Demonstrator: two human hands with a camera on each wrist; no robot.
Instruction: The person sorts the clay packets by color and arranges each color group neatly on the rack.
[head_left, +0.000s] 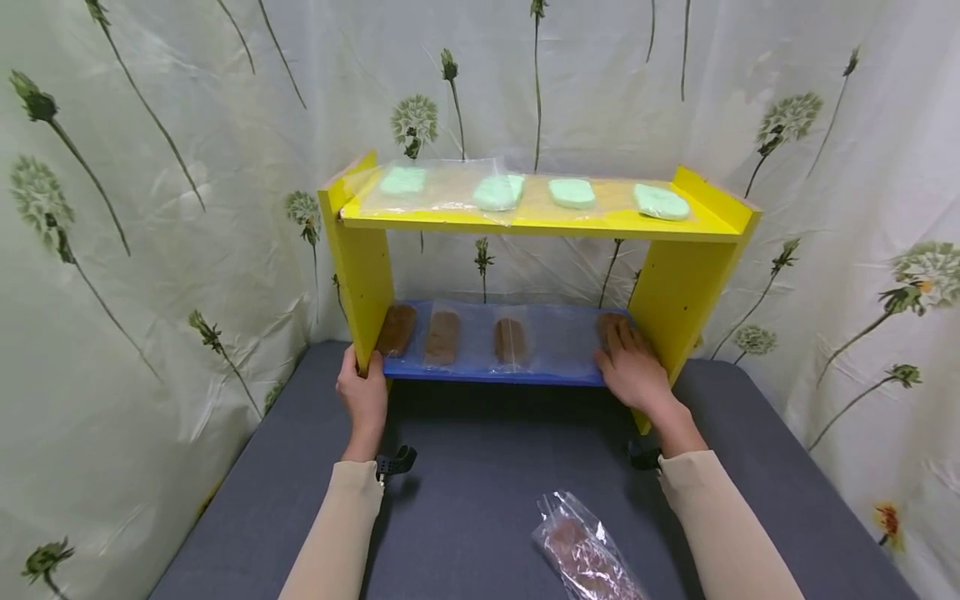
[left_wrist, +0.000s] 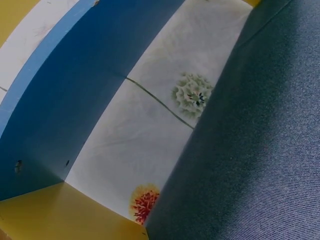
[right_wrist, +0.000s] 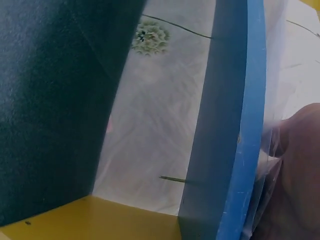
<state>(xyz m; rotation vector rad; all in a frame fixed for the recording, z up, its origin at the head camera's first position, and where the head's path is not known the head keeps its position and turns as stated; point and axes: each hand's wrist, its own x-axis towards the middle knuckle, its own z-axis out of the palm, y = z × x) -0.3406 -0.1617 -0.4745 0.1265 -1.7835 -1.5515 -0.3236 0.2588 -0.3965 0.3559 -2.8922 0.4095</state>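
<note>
A small yellow shelf unit [head_left: 536, 229] has a blue lower board [head_left: 480, 377]. My left hand [head_left: 365, 396] grips the front edge of its left side panel [head_left: 360, 283], just beside the blue board. On that board lie several brown oblong bars in clear plastic: one at the left end [head_left: 397, 330], one beside it [head_left: 442, 337] and one near the middle [head_left: 511, 342]. At the right end, my right hand [head_left: 636, 371] rests its extended fingers on another brown bar [head_left: 609, 320], partly covering it. In the right wrist view, clear plastic [right_wrist: 267, 175] shows beside the hand.
Pale green rounded pieces [head_left: 572, 192] in clear plastic lie along the yellow top board. A clear bag with brown contents [head_left: 585, 550] lies on the dark grey surface [head_left: 465, 500] in front. A dandelion-print curtain [head_left: 187, 208] hangs behind and at the sides.
</note>
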